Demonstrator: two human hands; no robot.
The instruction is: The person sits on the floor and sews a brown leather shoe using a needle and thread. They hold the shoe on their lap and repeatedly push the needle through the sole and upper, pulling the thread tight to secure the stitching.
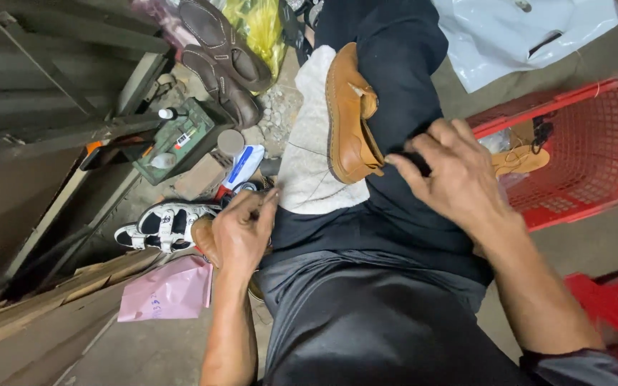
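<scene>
A tan leather shoe [348, 118] lies on its side on the person's lap, on top of a white cloth [309, 157] spread over the dark trousers. The right hand [452, 175] is just beside the shoe's heel end, with its fingers bent and pinching something small and dark; what that small thing is cannot be told. The left hand [241, 232] is lower down by the left knee, well apart from the shoe, with the fingers curled in and the fingertips pressed together on a thin thing too small to make out. Under this hand sits a white sandal with black straps [159, 225], and a pink paper bag [169, 289] lies flat on the floor near it. Further up the left side stands a green box [177, 139] with small tools in it, and two brown shoes [219, 57] lie beside it. A white and blue tube-shaped package [243, 166] lies between the green box and the cloth. A yellow plastic bag [262, 25] is at the top. On the right stands a red plastic basket [595, 143] with a tan shoe part [520, 161] inside. A white plastic bag [516, 32] lies above the basket.
</scene>
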